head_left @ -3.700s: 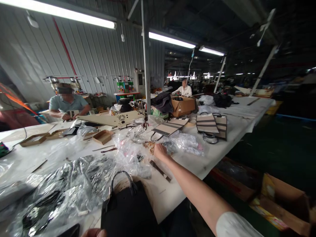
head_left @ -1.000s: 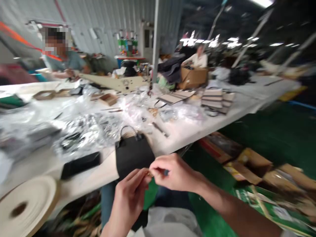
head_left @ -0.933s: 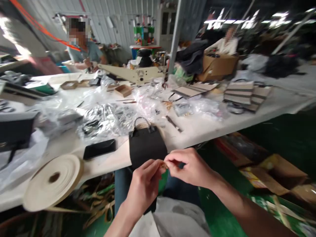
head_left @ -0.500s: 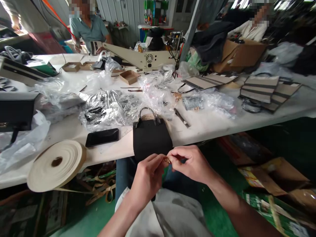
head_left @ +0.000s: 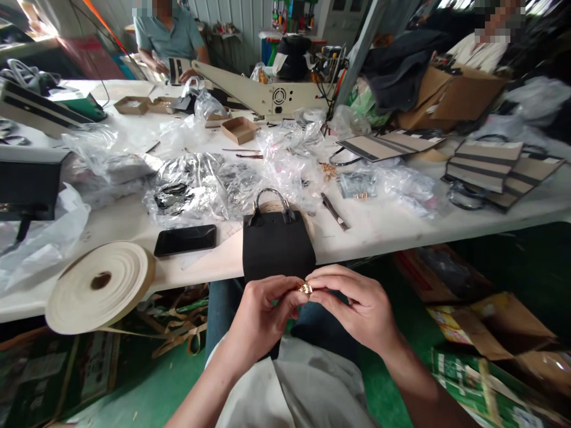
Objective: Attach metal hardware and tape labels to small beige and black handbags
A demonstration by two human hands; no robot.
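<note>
A small gold-coloured metal fitting (head_left: 306, 288) is pinched between the fingertips of both hands, just past the table edge above my lap. My left hand (head_left: 266, 306) grips it from the left, thumb and forefinger together. From the right, the fingertips of my right hand (head_left: 354, 303) close on its other side. The fitting's exact kind is too small to make out. Right behind my hands a black handbag (head_left: 277, 246) lies on the table, its glossy black handles (head_left: 271, 199) pointing away from me. Its lower edge is partly hidden by my hands.
Left of the bag lie a black phone (head_left: 185, 240) and a large roll of cream tape (head_left: 127, 267) overhanging the edge. Crumpled clear plastic (head_left: 200, 178), a dark strip (head_left: 334, 211) and gold pieces (head_left: 328, 171) lie behind. A cream machine (head_left: 267, 98) and a co-worker (head_left: 167, 38) are opposite.
Both hands have turned the gold fitting so that more of it shows. The right-hand fingers have straightened somewhat. The whole view has shifted slightly.
</note>
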